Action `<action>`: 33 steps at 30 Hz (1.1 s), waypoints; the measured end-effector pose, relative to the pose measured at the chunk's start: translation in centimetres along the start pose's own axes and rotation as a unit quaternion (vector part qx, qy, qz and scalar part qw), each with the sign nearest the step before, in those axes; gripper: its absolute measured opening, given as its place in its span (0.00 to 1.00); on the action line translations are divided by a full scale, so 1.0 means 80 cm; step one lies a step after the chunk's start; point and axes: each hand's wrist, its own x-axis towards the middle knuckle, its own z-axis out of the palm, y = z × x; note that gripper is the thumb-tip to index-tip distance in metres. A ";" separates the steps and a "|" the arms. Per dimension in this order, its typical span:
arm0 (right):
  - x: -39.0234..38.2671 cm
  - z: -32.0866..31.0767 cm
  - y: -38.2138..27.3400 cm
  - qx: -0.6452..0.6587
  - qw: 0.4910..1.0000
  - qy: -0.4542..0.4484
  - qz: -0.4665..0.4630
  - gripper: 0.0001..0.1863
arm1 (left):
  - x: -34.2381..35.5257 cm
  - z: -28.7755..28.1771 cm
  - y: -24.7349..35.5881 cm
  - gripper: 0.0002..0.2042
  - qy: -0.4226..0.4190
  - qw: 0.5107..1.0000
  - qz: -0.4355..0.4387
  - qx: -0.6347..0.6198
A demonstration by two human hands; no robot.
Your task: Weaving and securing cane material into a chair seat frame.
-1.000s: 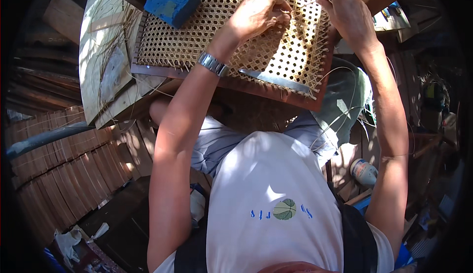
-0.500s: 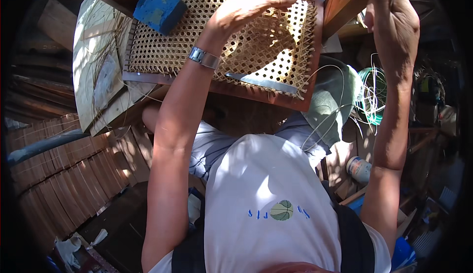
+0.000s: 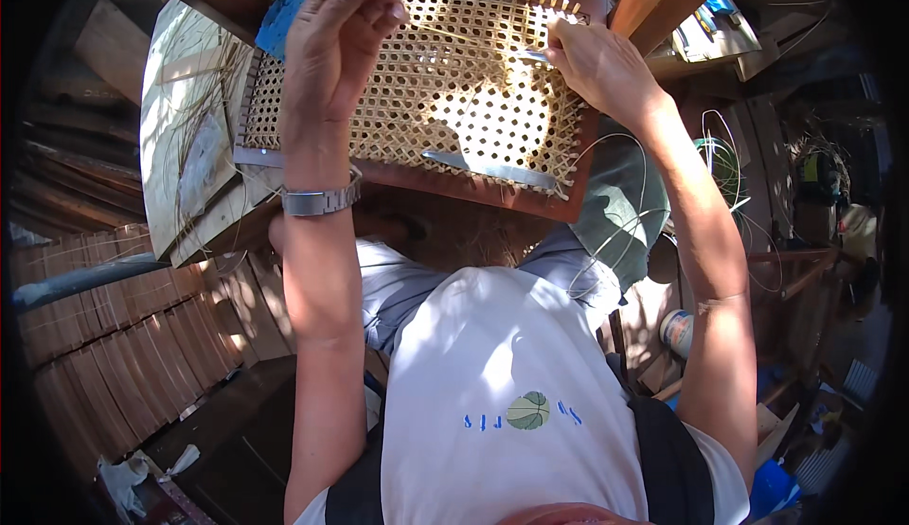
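Observation:
A woven cane panel [image 3: 417,113] stretches across a brown wooden seat frame [image 3: 565,205], with short pegs standing along its far edge. Above the panel's far left part, my left hand [image 3: 346,33] is closed, fingertips pinched on a thin cane strand [image 3: 445,33] that runs right across the weave. At the far right corner my right hand [image 3: 606,63] is closed round a slim metal tool [image 3: 532,55]; its tip points left over the cane and its handle is hidden. A grey, pointed flat strip [image 3: 492,171] lies on the near right of the panel.
A blue block [image 3: 277,25] sits at the panel's far left, partly behind my left hand. Wooden legs [image 3: 663,0] rise at the far side. Loose cane strands lie on a board [image 3: 180,118] at left and hang by a grey-green cloth [image 3: 620,222] at right. A white tub [image 3: 677,331] stands lower right.
My left hand has moved left from the far right corner, drawing the strand across. My right hand has come down and left onto that corner, bringing the metal tool over the weave.

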 end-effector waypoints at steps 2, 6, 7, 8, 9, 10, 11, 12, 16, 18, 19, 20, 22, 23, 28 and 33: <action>0.005 0.006 0.004 -0.023 0.998 0.053 -0.041 0.11 | 0.007 -0.005 0.020 0.10 0.036 0.999 -0.009 -0.021; 0.019 0.004 0.004 -0.021 0.997 0.047 -0.062 0.12 | 0.005 -0.013 -0.011 0.14 -0.078 0.889 -0.279 0.354; 0.024 0.002 0.003 -0.032 0.997 0.032 -0.069 0.12 | 0.002 -0.015 -0.027 0.14 -0.086 0.883 -0.284 0.363; 0.029 0.000 0.001 -0.044 0.997 0.021 -0.066 0.11 | 0.002 -0.018 -0.041 0.15 -0.087 0.867 -0.316 0.376; 0.035 0.000 -0.002 -0.042 0.996 0.018 -0.075 0.11 | 0.002 -0.021 -0.054 0.15 -0.094 0.875 -0.298 0.371; 0.041 0.001 -0.006 -0.064 0.998 -0.011 -0.023 0.11 | 0.004 -0.024 -0.065 0.15 -0.078 0.850 -0.294 0.430; 0.045 0.001 -0.010 -0.079 0.997 -0.021 0.015 0.11 | 0.004 -0.025 -0.073 0.16 -0.062 0.822 -0.289 0.487; 0.050 0.002 -0.012 -0.087 0.995 -0.041 0.029 0.11 | 0.004 -0.026 -0.080 0.16 -0.061 0.822 -0.289 0.486; 0.045 -0.003 -0.013 -0.005 0.999 -0.029 0.025 0.11 | 0.005 -0.024 -0.089 0.16 -0.011 0.807 -0.276 0.522; 0.036 -0.008 -0.011 0.003 0.999 0.022 -0.044 0.10 | 0.001 -0.021 -0.091 0.15 0.014 0.810 -0.286 0.512; 0.034 -0.010 -0.011 -0.001 0.997 0.046 -0.063 0.10 | -0.001 -0.020 -0.091 0.15 0.019 0.790 -0.267 0.552; 0.034 -0.012 -0.010 -0.013 0.998 0.048 -0.050 0.10 | -0.002 -0.019 -0.091 0.15 0.015 0.797 -0.258 0.545; 0.042 -0.011 -0.011 -0.034 0.999 0.011 -0.026 0.10 | -0.002 -0.017 -0.089 0.14 0.025 0.807 -0.248 0.535; 0.048 -0.009 -0.013 -0.049 0.999 -0.017 0.003 0.11 | -0.004 -0.016 -0.087 0.12 0.036 0.803 -0.251 0.539; 0.067 0.004 -0.012 -0.008 0.996 -0.074 0.053 0.11 | -0.005 -0.017 -0.085 0.12 0.045 0.796 -0.269 0.540; 0.060 0.008 -0.006 0.003 0.994 -0.075 0.078 0.12 | -0.004 -0.018 -0.097 0.11 0.000 0.785 -0.278 0.553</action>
